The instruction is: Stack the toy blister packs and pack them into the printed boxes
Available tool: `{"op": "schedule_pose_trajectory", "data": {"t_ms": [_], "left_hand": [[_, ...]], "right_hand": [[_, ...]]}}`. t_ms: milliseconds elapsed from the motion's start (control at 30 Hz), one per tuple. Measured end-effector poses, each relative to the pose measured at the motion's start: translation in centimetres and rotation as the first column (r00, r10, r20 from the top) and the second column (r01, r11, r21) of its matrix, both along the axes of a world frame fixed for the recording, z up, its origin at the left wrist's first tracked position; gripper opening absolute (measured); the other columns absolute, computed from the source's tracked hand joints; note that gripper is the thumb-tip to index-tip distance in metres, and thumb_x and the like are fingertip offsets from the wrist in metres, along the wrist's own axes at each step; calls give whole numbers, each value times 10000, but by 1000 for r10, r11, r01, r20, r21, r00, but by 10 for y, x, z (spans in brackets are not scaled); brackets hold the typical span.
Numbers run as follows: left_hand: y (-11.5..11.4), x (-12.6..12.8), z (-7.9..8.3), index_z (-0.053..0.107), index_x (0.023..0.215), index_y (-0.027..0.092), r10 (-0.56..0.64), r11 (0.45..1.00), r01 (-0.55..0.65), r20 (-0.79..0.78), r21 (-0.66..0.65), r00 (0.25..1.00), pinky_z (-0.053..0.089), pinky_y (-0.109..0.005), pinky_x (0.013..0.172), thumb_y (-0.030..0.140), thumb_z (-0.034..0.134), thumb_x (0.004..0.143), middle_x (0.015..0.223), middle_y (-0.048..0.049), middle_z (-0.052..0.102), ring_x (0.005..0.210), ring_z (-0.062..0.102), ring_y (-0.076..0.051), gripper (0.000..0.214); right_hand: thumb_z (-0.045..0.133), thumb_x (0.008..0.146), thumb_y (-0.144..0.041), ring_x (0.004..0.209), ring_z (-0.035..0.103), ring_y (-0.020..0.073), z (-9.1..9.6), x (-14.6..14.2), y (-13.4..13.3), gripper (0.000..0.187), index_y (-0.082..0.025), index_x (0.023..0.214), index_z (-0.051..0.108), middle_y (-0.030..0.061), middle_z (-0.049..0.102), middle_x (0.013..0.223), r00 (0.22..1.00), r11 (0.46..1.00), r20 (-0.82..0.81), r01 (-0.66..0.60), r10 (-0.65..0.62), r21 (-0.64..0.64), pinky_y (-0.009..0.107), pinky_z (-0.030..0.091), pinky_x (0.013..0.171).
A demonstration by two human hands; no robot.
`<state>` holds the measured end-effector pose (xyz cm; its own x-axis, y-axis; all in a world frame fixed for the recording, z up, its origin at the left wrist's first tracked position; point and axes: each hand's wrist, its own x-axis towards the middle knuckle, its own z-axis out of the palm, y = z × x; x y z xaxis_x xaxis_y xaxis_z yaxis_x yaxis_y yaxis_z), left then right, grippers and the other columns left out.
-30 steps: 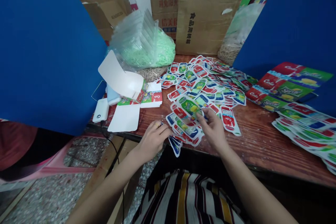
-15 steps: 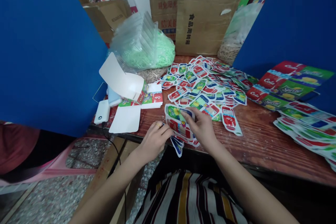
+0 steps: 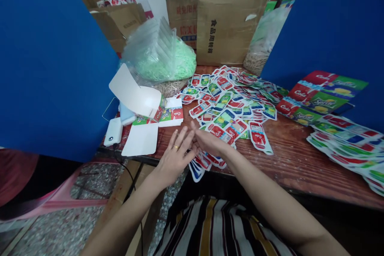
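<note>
My left hand (image 3: 176,157) is near the table's front edge, fingers stretched out and apart, a ring on one of them. Close against its fingertips is my right hand (image 3: 208,143), turned edge-on with straight fingers; its palm side is hidden. I see nothing held in either hand. Under and just in front of them lie several printed packets (image 3: 197,171), blue and red with white borders, some jutting over the table edge. Beyond my right hand spreads a heap of Cola and Sprite packets (image 3: 225,119). One red Cola packet (image 3: 259,136) lies at the heap's right side.
White-backed printed cards (image 3: 141,139) and a white device with a cable (image 3: 113,132) lie left. Behind are bagged green shreds (image 3: 184,60) and a cardboard box (image 3: 231,28). Packet sheets (image 3: 348,140) stand right. Blue panels (image 3: 333,28) flank the table (image 3: 288,160).
My right hand has let go of the Sprite and Cola packet it held and moved left against my left hand. My left hand's fingers have straightened. The view has shifted slightly.
</note>
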<state>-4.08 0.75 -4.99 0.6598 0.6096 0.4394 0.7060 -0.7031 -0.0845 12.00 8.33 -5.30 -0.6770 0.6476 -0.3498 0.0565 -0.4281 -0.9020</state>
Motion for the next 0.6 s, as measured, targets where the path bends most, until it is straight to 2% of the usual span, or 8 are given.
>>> {"op": "schedule_pose_trajectory", "data": {"t_ms": [67,133,167,233,300,433,533,600], "left_hand": [[2,-6,-2,554,997,151,-45,996,40,-67,-78,997,272,-608,1118,12,442,805,1208,-135,529,1255,426,-294,263],[5,-13,-5,536,946,156,-44,988,33,-73,-151,996,279,-591,1128,-3,400,794,999,-84,581,1060,536,-232,258],[6,-16,-7,525,943,159,-30,984,20,-51,-179,998,292,-583,1127,-17,386,777,942,-66,578,987,551,-214,279],[8,-22,-8,502,1038,152,1,974,3,16,-228,1000,309,-570,1123,-45,376,728,955,-66,580,952,553,-204,388],[10,-27,-9,422,1226,131,19,966,4,86,-260,996,299,-567,1128,-61,381,690,1067,-92,581,1023,543,-211,571],[13,-34,-11,410,1274,157,44,953,-1,135,-304,990,308,-550,1107,-59,393,687,1134,-94,558,1083,522,-217,626],[13,-38,-8,531,1066,180,67,937,-36,76,-348,995,436,-451,965,-26,416,745,1044,-83,553,983,525,-217,399],[13,-39,-4,548,1019,187,59,929,-41,39,-367,997,457,-394,883,-4,432,775,1065,-93,563,986,513,-225,331]], "right_hand": [[329,880,-709,575,582,114,-8,9,-1,636,-142,946,610,47,622,741,995,1000,-95,3,-5,-22,248,489,568],[464,873,-619,645,619,136,-13,26,-2,524,-159,1088,593,59,656,832,993,981,-51,115,-108,156,280,518,631],[503,871,-569,688,631,151,-15,38,-2,480,-164,1112,593,66,666,872,978,932,25,188,-206,310,302,526,673],[512,882,-503,812,643,196,-19,62,-3,420,-161,1098,622,90,676,951,869,738,224,210,-442,642,364,520,784],[523,878,-488,1002,616,270,-27,82,-9,460,-145,1171,614,142,658,1087,707,589,415,4,-573,808,438,478,902],[676,777,-462,1311,396,398,-55,92,-34,819,-78,1436,377,268,423,1411,520,518,671,-429,-528,740,533,395,1012],[587,863,-374,1364,298,431,-71,85,-47,660,-38,1407,419,297,323,1465,443,436,708,-571,-550,696,564,356,1032],[460,930,-278,1310,412,378,-69,87,-47,478,-41,1342,496,273,435,1403,452,413,699,-580,-554,702,497,393,1017]]}}
